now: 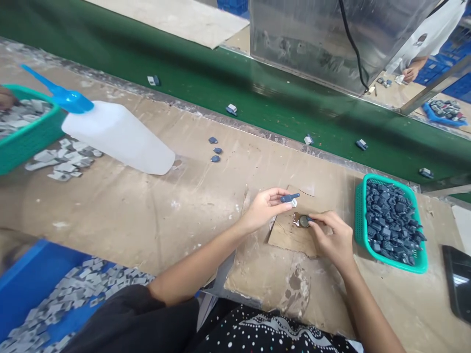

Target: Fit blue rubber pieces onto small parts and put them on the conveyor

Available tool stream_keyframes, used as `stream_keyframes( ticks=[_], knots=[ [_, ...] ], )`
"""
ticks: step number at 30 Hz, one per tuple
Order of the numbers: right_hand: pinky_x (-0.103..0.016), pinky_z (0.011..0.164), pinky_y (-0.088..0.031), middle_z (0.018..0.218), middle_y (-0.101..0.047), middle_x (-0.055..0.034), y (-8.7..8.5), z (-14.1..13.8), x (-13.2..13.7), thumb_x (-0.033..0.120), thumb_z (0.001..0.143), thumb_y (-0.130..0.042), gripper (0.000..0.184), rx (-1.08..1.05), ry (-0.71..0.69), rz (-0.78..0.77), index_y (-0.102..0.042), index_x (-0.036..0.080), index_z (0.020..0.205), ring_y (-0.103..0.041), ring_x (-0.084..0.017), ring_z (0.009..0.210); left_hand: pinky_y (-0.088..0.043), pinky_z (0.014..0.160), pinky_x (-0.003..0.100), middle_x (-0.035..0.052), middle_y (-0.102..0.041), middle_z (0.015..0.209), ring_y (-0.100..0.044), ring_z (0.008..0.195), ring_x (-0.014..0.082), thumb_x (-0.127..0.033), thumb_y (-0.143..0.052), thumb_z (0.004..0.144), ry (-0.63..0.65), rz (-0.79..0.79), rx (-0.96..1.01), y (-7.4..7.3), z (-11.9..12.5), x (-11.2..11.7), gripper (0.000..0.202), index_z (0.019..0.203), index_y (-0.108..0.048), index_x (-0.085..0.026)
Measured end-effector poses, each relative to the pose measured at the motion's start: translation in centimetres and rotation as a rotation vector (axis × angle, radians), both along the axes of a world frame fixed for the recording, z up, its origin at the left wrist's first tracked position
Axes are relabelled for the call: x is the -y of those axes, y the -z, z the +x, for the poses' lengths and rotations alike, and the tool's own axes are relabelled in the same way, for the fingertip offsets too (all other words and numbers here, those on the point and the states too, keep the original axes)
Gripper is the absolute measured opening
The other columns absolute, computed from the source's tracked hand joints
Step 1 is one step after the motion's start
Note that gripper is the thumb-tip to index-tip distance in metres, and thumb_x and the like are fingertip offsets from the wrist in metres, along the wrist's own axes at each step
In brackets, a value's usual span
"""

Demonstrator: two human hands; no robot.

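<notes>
Evidently, both grips are occupied. The left grip (270,208) grasps a small dark blue and white part (290,198), apparently hard plastic, between thumb and fingers, with its slim dark stem pointing away to the right. The right grip (333,233) is pinched around a tiny dark blue piece (310,219), mostly hidden by the fingertips, at the edge of a small round dark dish (304,221). That dish lies just left of the right grip's fingertips, on a flat brown cardboard scrap (285,238), with a glossy wet patch (296,219) beside it.

Both held pieces look light and stiff, and probably too small for more than a fingertip hold. The two-coloured part seems best taken by its thicker white block, since the thin stem might bend or snap. Near the liquid, the tiny piece could turn slippery, so pinching its dry end looks safest.

Right of the right grip, a green plastic basket (359,215) of dark blue pieces (392,220) stands on the table (206,211). Beyond the left grip and leftward lie three loose dark blue pieces (217,150).
</notes>
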State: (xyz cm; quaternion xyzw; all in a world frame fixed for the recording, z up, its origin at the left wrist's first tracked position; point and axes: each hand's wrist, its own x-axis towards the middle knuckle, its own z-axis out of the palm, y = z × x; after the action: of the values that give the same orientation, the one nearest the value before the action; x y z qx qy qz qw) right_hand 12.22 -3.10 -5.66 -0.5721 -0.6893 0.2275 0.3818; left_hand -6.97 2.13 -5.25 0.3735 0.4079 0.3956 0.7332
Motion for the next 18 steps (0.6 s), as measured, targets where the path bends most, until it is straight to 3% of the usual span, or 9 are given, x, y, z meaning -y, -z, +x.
stream_keyframes(
  ticks=[3,6,12,18],
  knots=[
    [-0.031,0.068,-0.047,0.077,-0.067,-0.0017,-0.6,-0.5,-0.1,0.020,0.068,-0.070,0.014,-0.551,0.178,-0.151,-0.067,0.024,0.081,-0.061,-0.017,0.073,-0.047,0.083,0.029,0.0053,-0.067,0.092,-0.063,0.081,0.0130,-0.016,-0.068,0.065,0.025,-0.010,0.007,0.0,0.5,0.6,0.024,0.088,-0.061,-0.014],
    [-0.030,0.074,-0.048,0.079,-0.069,-0.0020,-1.2,-1.5,-0.4,0.021,0.063,-0.074,0.017,-0.938,0.166,-0.294,-0.069,0.023,0.079,-0.064,-0.017,0.078,-0.047,0.083,0.028,0.0054,-0.067,0.093,-0.063,0.083,0.0130,-0.018,-0.068,0.065,0.064,-0.002,0.003,-0.2,0.8,1.2,0.024,0.088,-0.061,-0.015],
    [-0.018,0.064,-0.048,0.070,-0.069,-0.0009,-1.3,-2.7,-0.6,0.019,0.059,-0.077,0.018,-1.014,0.164,-0.361,-0.070,0.020,0.075,-0.062,-0.010,0.066,-0.048,0.079,0.025,0.0045,-0.068,0.089,-0.062,0.080,0.0120,-0.019,-0.069,0.065,0.086,0.021,-0.014,-0.4,0.9,1.7,0.023,0.086,-0.062,-0.014],
    [-0.025,0.069,-0.051,0.073,-0.068,-0.0007,-1.2,-3.1,0.0,0.014,0.065,-0.073,0.014,-0.888,0.125,-0.217,-0.070,0.022,0.077,-0.064,-0.014,0.073,-0.049,0.077,0.025,0.0048,-0.068,0.087,-0.063,0.078,0.0126,-0.018,-0.068,0.066,0.027,0.081,-0.014,-1.1,1.5,2.6,0.020,0.085,-0.062,-0.013]
  ],
)
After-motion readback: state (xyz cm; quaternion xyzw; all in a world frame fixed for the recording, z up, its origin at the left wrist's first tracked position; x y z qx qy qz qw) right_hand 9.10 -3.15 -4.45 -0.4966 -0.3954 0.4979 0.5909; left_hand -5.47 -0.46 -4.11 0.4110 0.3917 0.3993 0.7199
